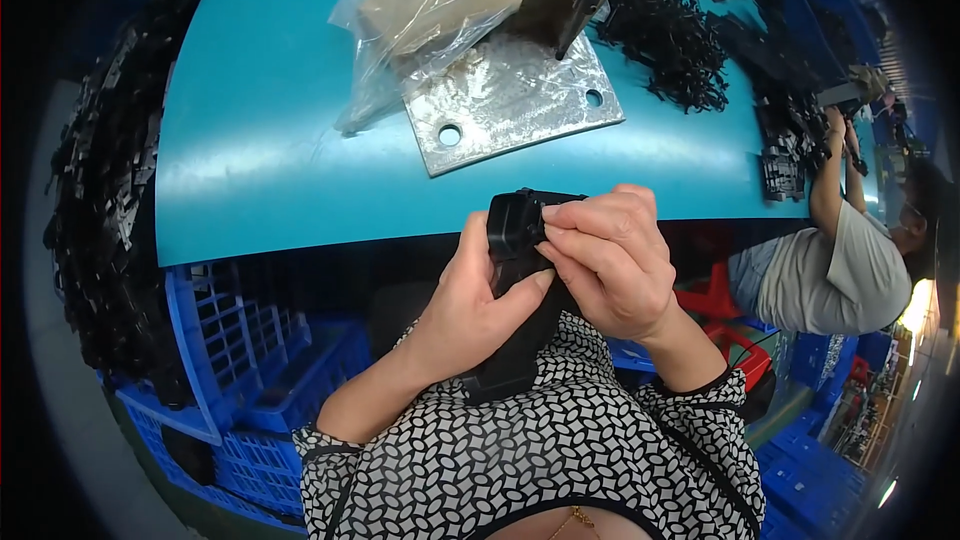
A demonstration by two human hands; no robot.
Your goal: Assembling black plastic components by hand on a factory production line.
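A long black plastic part (508, 372) with a hollow, box-like upper end is held close in front of my body, just off the table's near edge. My left hand (465, 310) is closed round its upper section, thumb across the front. From the other side my right hand (622, 262) pinches the rim of that upper end with thumb and fingertips. Whether a smaller piece sits between those right fingertips is hidden. The part's lower end tilts down toward my patterned top.
Across the blue table (260, 160) stand a metal base plate (510, 125) with an upright post, a clear plastic bag (430, 0) and a heap of small black parts (670, 40). Blue crates (230, 340) and piled black parts (120, 210) lie left. A co-worker (840, 275) sits right.
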